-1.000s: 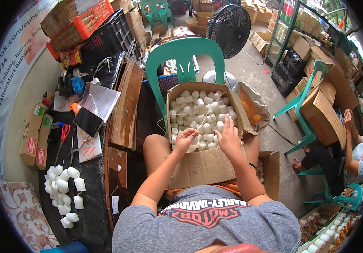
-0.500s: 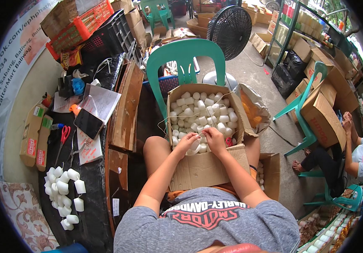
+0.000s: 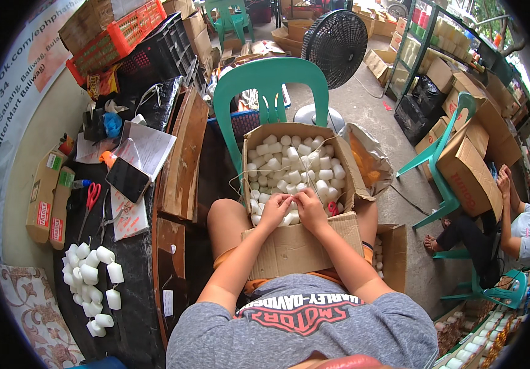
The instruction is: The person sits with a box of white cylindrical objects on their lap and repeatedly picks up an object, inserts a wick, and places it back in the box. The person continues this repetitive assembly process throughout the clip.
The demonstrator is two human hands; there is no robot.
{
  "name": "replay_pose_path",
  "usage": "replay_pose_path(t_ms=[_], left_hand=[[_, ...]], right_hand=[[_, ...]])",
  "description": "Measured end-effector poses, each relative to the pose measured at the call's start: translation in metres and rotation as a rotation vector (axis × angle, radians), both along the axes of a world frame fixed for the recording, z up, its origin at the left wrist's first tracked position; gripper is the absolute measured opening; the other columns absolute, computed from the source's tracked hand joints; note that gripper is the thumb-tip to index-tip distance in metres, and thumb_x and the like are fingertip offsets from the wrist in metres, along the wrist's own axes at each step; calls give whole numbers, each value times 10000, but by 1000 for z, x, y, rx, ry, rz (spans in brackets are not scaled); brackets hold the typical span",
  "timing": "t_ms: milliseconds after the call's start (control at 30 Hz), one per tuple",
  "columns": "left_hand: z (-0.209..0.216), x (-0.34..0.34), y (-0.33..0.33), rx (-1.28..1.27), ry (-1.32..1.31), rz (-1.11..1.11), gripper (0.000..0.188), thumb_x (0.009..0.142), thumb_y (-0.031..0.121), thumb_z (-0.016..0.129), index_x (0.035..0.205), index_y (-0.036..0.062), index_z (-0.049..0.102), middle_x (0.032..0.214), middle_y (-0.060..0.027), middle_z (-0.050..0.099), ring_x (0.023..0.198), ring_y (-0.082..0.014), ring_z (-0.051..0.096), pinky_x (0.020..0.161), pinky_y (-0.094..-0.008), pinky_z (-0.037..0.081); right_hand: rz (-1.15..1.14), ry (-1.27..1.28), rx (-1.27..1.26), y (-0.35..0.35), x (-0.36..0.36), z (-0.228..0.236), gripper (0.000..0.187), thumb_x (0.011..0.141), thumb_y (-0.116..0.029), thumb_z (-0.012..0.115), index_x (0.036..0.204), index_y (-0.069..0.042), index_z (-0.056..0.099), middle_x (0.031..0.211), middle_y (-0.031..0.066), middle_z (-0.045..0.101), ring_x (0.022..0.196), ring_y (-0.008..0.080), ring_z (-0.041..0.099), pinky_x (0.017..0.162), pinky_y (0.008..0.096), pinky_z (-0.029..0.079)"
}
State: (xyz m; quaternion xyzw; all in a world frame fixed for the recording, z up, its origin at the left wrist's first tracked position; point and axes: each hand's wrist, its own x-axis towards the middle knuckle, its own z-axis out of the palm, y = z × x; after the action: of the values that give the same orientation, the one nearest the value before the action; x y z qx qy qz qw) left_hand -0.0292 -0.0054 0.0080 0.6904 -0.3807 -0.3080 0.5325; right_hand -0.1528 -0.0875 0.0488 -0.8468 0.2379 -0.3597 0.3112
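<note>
My left hand [image 3: 276, 210] and my right hand [image 3: 310, 210] meet fingertip to fingertip over the near part of an open cardboard box [image 3: 354, 175]. Both are closed in a pinch on a thin pale string [image 3: 309, 161], mostly hidden by the fingers where they grip it. Small white cylinders [image 3: 293, 154] with rounded edges fill the box, and loose string ends trail across them. A red loop-shaped handle [image 3: 333, 208] shows among the cylinders beside my right hand. The box's near flap [image 3: 305, 246] lies under my forearms.
A green plastic chair [image 3: 271, 69] stands behind the box. On the black table at left lie strung white cylinders [image 3: 89, 277], red-handled scissors [image 3: 92, 200] and a phone [image 3: 128, 180]. At right a person [image 3: 526, 227] sits by a large carton [image 3: 468, 178]. A black fan [image 3: 335, 48] stands beyond.
My hands have come together, closing the small gap where string showed between them. The seated person's hands at right have shifted slightly.
</note>
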Motion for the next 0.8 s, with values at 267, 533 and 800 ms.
replay_pose_path(t_ms=[267, 533, 800], left_hand=[[20, -5, 4, 108, -65, -142, 257, 908, 250, 557, 992, 15, 616, 941, -41, 617, 871, -110, 544, 765, -253, 425], [8, 3, 6, 20, 548, -61, 213, 901, 255, 578, 1006, 72, 603, 950, 7, 607, 901, -83, 513, 830, -237, 380], [17, 3, 8, 33, 552, -108, 225, 878, 276, 612, 985, 79, 598, 930, 11, 598, 886, -84, 505, 816, -243, 376]], right_hand=[[-23, 51, 2, -2, -5, 3, 96, 793, -25, 606, 882, -41, 636, 816, 127, 583, 786, 246, 612, 685, 336, 496], [174, 48, 241, -8, -2, -2, 134, 832, -85, 614, 952, -30, 629, 886, 109, 634, 780, 208, 634, 683, 299, 507], [133, 85, 194, -13, -4, -5, 137, 793, -129, 669, 861, -13, 643, 795, 113, 619, 674, 205, 598, 618, 297, 486]])
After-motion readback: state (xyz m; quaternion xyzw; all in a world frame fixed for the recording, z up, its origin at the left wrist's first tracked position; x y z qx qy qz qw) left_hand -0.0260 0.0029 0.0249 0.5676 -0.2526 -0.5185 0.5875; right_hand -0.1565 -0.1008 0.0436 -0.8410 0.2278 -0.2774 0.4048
